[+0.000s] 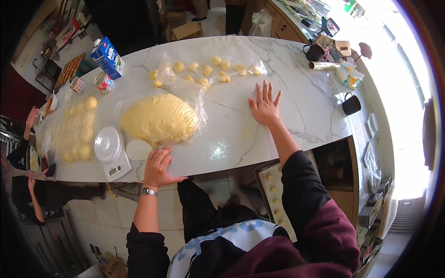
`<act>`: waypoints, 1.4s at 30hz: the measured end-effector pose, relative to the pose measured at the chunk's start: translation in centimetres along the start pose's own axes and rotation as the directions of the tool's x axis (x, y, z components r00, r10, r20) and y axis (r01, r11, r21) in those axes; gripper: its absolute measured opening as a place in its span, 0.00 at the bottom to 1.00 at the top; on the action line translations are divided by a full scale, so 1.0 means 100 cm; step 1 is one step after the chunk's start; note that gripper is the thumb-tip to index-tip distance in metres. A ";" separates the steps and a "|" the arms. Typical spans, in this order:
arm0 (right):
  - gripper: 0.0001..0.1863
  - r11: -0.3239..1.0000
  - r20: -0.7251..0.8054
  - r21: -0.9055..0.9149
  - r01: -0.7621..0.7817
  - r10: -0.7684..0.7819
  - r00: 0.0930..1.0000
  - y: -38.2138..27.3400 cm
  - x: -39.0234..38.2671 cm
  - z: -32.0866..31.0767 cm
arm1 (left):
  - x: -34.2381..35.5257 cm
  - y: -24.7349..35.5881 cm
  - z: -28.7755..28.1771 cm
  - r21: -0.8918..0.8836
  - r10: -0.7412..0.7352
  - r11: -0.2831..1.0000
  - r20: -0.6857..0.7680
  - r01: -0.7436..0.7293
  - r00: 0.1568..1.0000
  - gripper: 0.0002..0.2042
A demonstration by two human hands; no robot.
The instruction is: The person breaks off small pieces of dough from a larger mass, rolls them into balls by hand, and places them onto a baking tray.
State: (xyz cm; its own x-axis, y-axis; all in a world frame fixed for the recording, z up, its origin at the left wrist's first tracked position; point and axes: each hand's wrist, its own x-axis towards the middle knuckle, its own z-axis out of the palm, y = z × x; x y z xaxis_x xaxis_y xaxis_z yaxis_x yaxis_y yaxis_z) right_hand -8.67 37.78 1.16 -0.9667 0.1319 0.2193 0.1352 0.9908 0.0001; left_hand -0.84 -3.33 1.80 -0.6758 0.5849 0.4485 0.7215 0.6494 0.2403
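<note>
My right hand (pixel 265 107) lies palm down on the marble-patterned counter (pixel 232 134), its fingers spread and nothing in it. At the counter's front edge rests my left hand (pixel 159 167), fingers stretched and thumb pointing out to the right. Its fingertips are close to a white rounded flat piece (pixel 139 149); whether they touch it I cannot tell. Just beyond is a big mound of yellow dough (pixel 160 118) under clear plastic. Left of that stands a white kitchen scale (pixel 111 150) with a round pan. Several small dough balls (pixel 206 70) sit on and under plastic film at the back.
Rows of dough balls (pixel 79 127) lie under plastic at the left. A blue milk carton (pixel 107 58) and two cans stand behind. Dark mugs (pixel 351 104) are at the right. Below the counter is a tray (pixel 273 194) of dough pieces. Another person's hand (pixel 31 116) shows far left.
</note>
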 end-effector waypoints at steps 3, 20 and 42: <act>0.37 0.999 0.045 -0.051 -0.014 0.016 0.999 -0.027 -0.006 0.008 | -0.003 -0.001 0.001 0.018 0.010 1.000 0.001 -0.010 1.000 0.33; 0.32 0.863 -0.150 0.495 0.099 -0.027 0.988 -0.082 0.062 0.017 | 0.003 0.001 -0.005 0.009 -0.009 1.000 0.029 0.009 1.000 0.33; 0.09 0.650 0.041 0.760 0.008 -0.059 0.997 -0.049 -0.089 -0.016 | -0.007 -0.005 -0.003 0.012 -0.065 0.998 0.040 0.065 0.997 0.33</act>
State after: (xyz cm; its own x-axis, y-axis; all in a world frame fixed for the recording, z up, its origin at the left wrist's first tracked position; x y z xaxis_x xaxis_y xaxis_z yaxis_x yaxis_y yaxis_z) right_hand -0.36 31.73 0.75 -0.9810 0.0742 0.1790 -0.0844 0.6679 -0.7394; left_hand -0.66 -4.25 1.65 -0.7270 0.5603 0.3968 0.6743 0.6918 0.2586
